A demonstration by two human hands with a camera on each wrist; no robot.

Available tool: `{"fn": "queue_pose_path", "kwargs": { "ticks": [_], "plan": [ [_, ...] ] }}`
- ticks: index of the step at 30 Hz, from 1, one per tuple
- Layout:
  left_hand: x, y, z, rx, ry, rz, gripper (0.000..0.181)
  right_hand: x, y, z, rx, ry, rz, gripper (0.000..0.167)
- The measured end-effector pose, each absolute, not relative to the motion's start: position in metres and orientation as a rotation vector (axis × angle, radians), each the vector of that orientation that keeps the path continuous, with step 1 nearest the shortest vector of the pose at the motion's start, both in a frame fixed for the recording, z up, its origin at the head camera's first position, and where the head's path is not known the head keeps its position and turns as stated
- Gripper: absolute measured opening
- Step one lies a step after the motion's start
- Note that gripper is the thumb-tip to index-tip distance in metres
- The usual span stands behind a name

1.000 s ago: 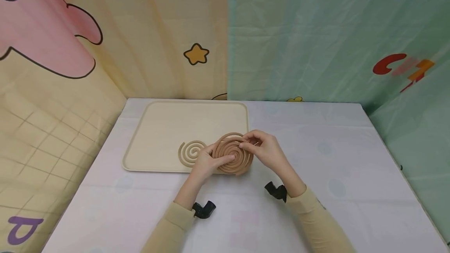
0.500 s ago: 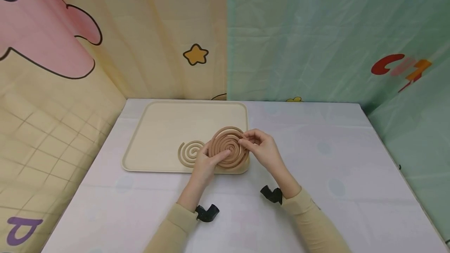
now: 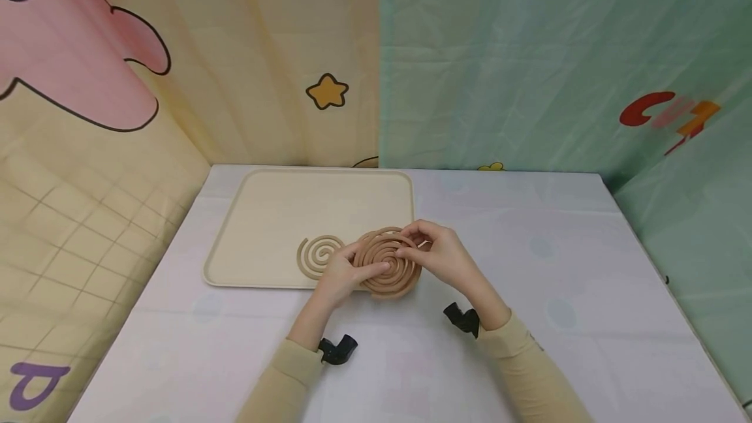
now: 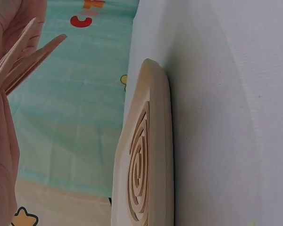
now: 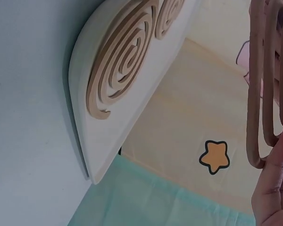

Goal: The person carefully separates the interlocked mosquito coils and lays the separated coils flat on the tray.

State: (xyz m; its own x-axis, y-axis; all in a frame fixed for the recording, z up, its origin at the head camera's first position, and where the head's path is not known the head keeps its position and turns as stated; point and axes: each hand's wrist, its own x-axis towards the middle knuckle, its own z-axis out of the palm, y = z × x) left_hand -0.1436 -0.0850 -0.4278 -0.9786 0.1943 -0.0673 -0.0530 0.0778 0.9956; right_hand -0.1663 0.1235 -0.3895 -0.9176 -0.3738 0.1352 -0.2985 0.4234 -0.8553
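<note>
Spiral coils (image 3: 399,281) above near right corner of tray (image 3: 294,204); left hand (image 3: 342,275) and right hand (image 3: 444,254) both pinching them. Uneven twisting could snap a turn (thin, probably brittle).

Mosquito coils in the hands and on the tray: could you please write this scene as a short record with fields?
Left hand: grips the held mosquito coils, thumb across their face
Right hand: pinches their edge
Held layers: at least two, splayed at one end
Tray: cream, bearing two flat mosquito coils
Tablecloth: whitish
</note>
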Motion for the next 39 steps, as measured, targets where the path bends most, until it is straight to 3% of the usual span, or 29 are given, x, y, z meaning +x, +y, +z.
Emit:
{"fn": "queue_pose_path", "kwargs": {
  "ticks": [23, 34, 39],
  "plan": [
    [-0.142, -0.085, -0.435, 0.125, 1.561, 2.270, 0.066, -0.169, 0.120, -0.399, -0.558, 2.586, -1.592, 0.022],
    [-0.137, -0.073, -0.444, 0.034, 1.383, 2.412, 0.061, -0.165, 0.113, -0.407, -0.829, 2.921, -1.423, 0.029],
    [-0.136, -0.069, -0.441, 0.041, 1.368, 2.451, 0.057, -0.157, 0.106, -0.409, -0.955, 3.171, -1.242, 0.015]
  ]
}}
